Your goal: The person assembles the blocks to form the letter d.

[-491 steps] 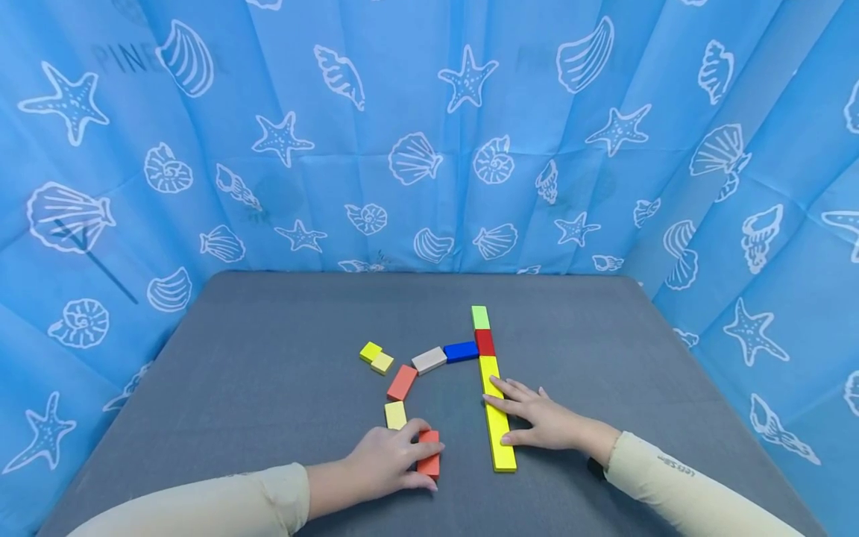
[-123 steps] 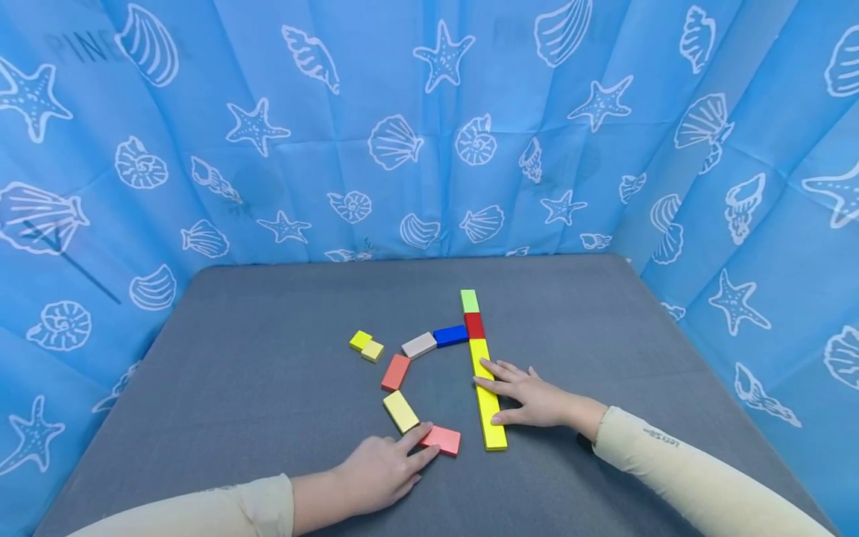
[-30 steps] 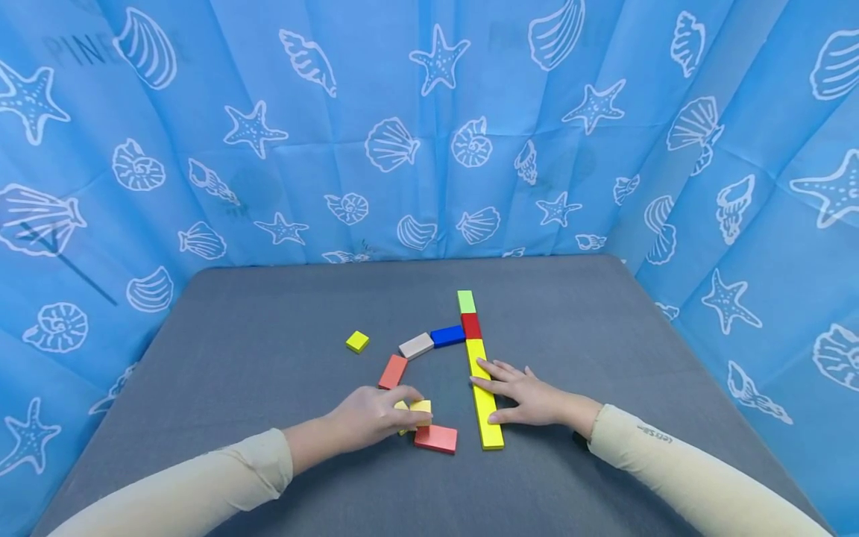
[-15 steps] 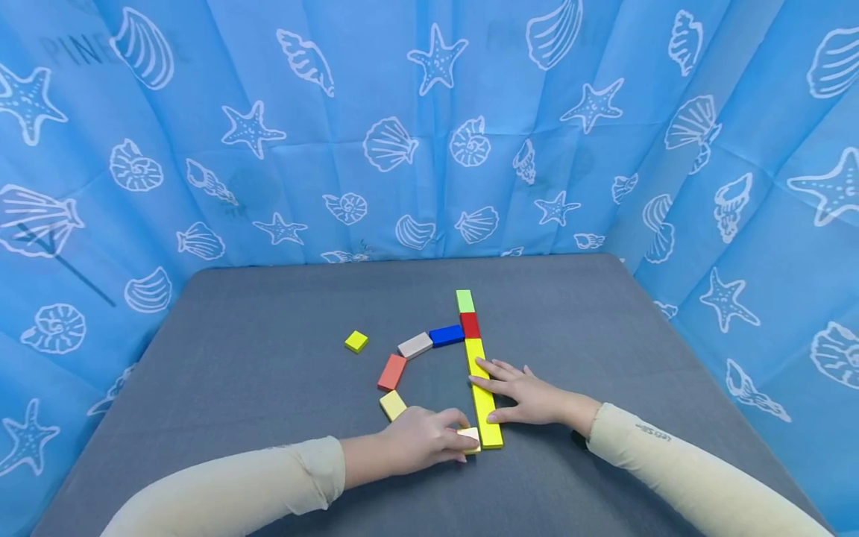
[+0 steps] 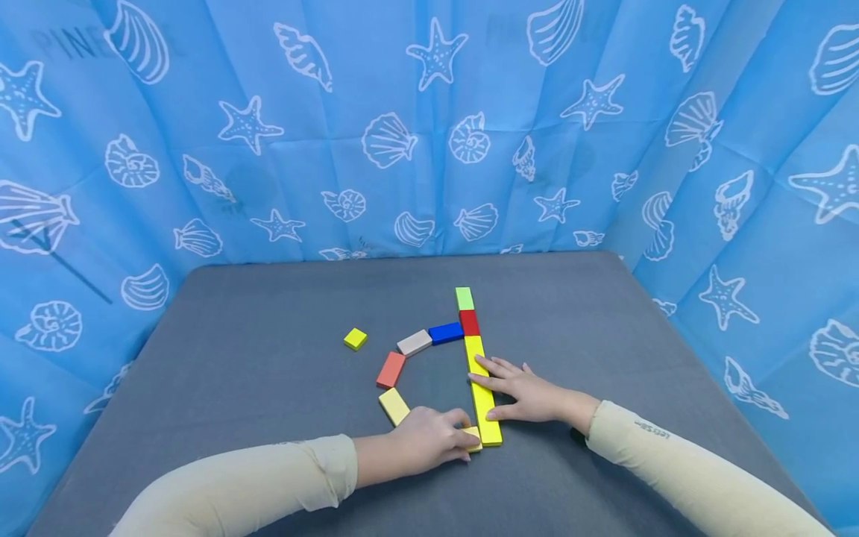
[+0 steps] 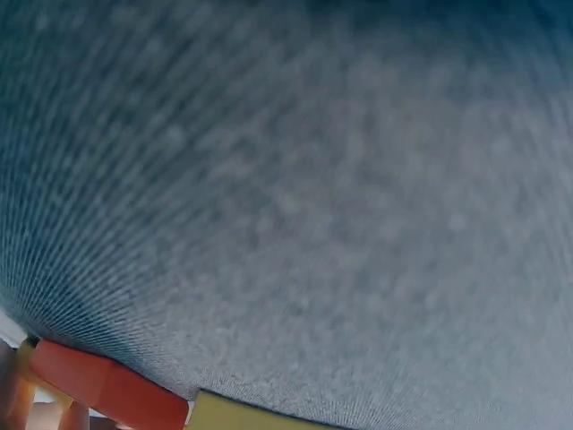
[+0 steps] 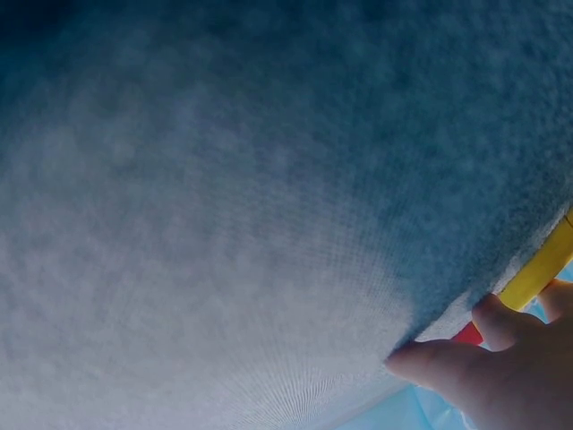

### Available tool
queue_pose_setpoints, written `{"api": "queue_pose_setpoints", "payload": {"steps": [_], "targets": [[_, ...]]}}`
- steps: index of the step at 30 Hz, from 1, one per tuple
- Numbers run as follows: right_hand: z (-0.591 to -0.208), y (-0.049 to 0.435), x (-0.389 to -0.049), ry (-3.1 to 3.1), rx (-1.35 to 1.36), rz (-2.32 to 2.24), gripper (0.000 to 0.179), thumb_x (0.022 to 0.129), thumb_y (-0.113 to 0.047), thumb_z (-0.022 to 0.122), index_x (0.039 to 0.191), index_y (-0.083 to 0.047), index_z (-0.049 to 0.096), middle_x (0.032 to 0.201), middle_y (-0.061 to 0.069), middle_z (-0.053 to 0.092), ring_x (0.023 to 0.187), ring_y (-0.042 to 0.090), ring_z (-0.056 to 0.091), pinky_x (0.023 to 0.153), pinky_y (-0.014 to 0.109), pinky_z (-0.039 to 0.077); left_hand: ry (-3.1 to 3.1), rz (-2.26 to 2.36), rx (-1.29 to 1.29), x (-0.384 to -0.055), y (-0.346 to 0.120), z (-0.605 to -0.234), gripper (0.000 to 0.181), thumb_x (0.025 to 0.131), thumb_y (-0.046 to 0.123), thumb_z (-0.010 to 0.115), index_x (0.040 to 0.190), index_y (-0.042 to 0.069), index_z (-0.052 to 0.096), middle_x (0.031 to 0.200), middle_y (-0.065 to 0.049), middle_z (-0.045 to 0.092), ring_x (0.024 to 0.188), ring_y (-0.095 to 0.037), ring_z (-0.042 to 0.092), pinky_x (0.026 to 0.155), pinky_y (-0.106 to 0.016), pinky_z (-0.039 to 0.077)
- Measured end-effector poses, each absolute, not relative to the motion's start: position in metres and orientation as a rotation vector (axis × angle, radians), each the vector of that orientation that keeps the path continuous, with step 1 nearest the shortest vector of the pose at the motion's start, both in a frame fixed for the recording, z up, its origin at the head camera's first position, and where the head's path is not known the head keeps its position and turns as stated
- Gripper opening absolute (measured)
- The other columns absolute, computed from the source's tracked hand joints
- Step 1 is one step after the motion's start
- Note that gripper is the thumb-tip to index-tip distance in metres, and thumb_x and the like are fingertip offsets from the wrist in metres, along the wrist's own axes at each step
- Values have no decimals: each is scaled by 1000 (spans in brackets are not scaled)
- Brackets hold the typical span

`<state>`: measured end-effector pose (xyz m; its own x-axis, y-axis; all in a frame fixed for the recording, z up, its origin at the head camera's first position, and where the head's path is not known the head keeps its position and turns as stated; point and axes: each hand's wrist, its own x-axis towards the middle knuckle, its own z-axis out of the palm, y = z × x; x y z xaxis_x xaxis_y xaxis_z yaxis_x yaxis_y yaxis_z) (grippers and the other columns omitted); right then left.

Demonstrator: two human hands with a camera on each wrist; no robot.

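Observation:
My left hand (image 5: pixel 429 441) pinches a small pale yellow block (image 5: pixel 475 438) beside the near end of a long yellow strip (image 5: pixel 485 403). Under that hand, the orange-red block is hidden in the head view; the left wrist view shows an orange-red block (image 6: pixel 112 385) and a pale yellow block (image 6: pixel 251 414). My right hand (image 5: pixel 526 391) lies with fingers spread across the strip, touching it. Beyond the strip, in line, lie a red block (image 5: pixel 469 323) and a light green one (image 5: pixel 464 298). Blue (image 5: pixel 446 333), beige (image 5: pixel 414 343), orange (image 5: pixel 391 370) and pale yellow (image 5: pixel 394 406) blocks curve leftward.
One small bright yellow block (image 5: pixel 356 338) lies apart, left of the curve. All blocks rest on a grey cloth-covered table (image 5: pixel 268 328). A blue curtain (image 5: pixel 322 164) with white shells and starfish stands behind and at both sides.
My left hand turned the pale yellow and orange-red blocks aslant, then took the small pale yellow block from beside the bright yellow one and carried it right to the strip. My right hand stayed there.

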<state>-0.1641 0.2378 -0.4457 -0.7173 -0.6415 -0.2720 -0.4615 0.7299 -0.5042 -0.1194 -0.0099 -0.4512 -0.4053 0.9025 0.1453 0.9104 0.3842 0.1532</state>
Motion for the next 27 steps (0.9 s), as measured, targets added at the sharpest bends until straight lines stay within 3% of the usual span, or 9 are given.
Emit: {"api": "queue_pose_setpoints", "payload": {"steps": [27], "targets": [[-445,237,-164,2499,-844,-556,70,93,-46,62,151,-17,38,161,11,17,144,41,13,99,77,9,-2630,-323,-1645,-116,-13,-456,35,90,33,70,124,25,69,109,2,65,70,-1,58,62,-8,43]]}}
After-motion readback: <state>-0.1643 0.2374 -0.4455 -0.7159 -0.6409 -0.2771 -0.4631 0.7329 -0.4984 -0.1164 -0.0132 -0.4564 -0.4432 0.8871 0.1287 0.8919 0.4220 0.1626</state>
